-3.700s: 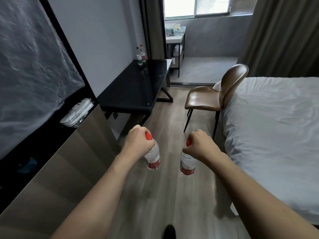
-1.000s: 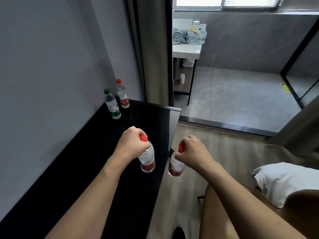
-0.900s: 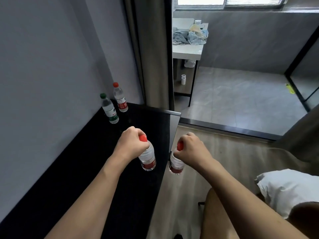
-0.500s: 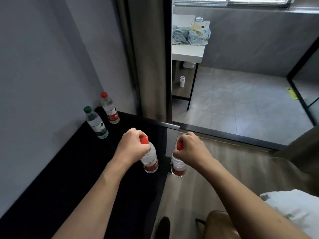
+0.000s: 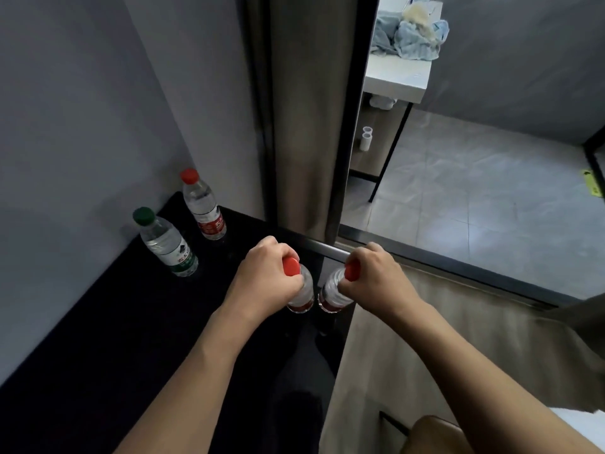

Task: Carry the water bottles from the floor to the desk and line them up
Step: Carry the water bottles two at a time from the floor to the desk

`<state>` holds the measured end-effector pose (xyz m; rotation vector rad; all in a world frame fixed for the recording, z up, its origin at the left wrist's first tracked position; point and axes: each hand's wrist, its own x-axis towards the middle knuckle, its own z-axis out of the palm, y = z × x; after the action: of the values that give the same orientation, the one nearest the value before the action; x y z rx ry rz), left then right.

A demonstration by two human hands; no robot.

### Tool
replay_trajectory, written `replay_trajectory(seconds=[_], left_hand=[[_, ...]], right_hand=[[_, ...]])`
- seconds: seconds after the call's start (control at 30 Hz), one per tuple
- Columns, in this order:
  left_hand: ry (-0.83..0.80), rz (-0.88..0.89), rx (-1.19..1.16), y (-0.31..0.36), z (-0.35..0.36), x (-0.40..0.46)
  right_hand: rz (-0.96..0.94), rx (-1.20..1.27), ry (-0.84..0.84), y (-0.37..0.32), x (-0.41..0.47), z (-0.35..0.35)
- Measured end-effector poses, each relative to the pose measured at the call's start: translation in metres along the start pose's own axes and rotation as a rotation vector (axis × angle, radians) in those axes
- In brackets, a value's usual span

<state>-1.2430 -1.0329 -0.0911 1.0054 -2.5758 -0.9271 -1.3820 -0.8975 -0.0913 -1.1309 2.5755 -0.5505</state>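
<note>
As both bottles near the desk corner, left hand, right hand still gripping necks

Both hands carried their red-capped bottles from over the floor to the counter's far end, near the two standing bottles.

black desk, green-capped bottle, red-capped bottle

A grey wall rises left of the grip, with a brown curtain straight ahead. Beyond, to the right, grey floor tiles spread under a white table heaped with cloths. Wood flooring lies below right, dimly lit.
</note>
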Motion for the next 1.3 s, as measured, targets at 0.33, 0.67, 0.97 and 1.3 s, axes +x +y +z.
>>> replay_trajectory(seconds=[0.33,0.67,0.97,1.3], left_hand=[[0.027,-0.063,0.05,-0.02,-0.012,-0.006],[0.13,-0.119,0.05,-0.045,-0.036,-0.031],[0.194,-0.211,0.043,-0.083,-0.053,-0.037],[0.207,-0.259,0.026,-0.109,-0.05,-0.008]], right_hand=[[-0.035,-0.002,-0.032,-0.012,0.013,0.014],[-0.171,-0.025,-0.116,-0.05,0.032,0.03],[-0.21,-0.068,-0.18,-0.097,0.093,0.046],[-0.262,-0.082,-0.162,-0.128,0.151,0.062]])
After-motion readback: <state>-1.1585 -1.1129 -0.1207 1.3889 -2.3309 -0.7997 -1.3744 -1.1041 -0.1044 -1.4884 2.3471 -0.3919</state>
